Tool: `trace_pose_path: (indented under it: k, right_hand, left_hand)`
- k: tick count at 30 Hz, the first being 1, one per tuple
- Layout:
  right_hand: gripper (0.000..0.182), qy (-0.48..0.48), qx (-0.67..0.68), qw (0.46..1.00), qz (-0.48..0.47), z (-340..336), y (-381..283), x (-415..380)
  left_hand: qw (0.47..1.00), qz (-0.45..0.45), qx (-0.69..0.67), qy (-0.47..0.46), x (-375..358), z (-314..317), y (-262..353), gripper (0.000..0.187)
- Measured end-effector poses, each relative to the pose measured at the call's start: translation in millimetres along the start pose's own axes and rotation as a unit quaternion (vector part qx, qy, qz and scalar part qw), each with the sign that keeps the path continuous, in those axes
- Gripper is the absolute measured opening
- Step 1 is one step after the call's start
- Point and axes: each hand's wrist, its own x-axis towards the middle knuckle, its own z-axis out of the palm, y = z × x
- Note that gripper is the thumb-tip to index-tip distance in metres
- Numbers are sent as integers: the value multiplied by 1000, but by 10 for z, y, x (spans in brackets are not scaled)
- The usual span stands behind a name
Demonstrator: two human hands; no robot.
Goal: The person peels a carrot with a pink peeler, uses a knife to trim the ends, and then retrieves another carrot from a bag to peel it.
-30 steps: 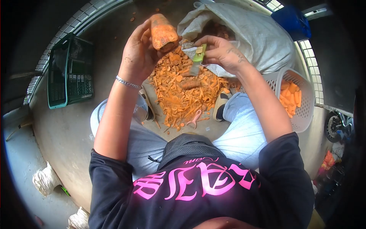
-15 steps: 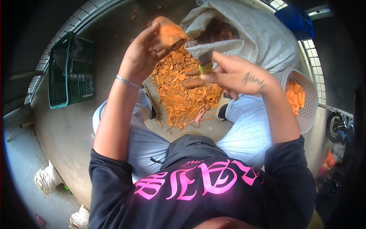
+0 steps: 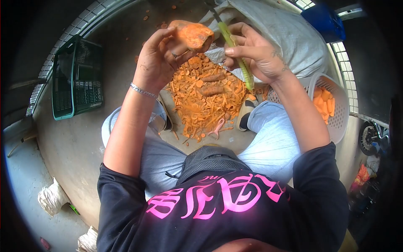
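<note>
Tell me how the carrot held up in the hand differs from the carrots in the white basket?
The carrot in the left hand is one thick piece with rough patches of skin; the carrots in the basket are many smaller pieces, clean and bright. The held carrot is raised above the pile of peelings, while the basket carrots lie heaped at the person's right. Both are orange.

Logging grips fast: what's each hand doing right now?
Left hand: closed on the carrot.
Right hand: closed on the green-handled knife.
</note>
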Motion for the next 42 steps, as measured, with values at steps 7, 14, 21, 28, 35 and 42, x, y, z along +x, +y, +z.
trace_pose_path:
  k: [7, 14, 21, 28, 35, 42]
  right_hand:
    - [48, -5, -47, 999, -26, 92, 43, -19]
    - [55, 3, -209, 976, -56, 179, -134, -78]
    - [39, 3, -216, 975, -44, -111, -30, 28]
    - [83, -27, -454, 886, -90, 19, -123, -124]
    - [81, -61, -578, 810, -86, 174, -212, -125]
    - [81, -43, -583, 796, -156, 124, -81, -106]
  left_hand:
    - [997, 0, -3, -76, -48, 98, -67, 39]
    - [920, 44, 332, -205, -125, 179, 63, 52]
    - [895, 19, 405, -187, -90, 145, -132, 58]
    - [883, 8, 415, -220, -177, 199, -74, 58]
    - [862, -22, 456, -222, -207, 217, -59, 59]
    - [848, -9, 482, -222, -205, 183, -101, 57]
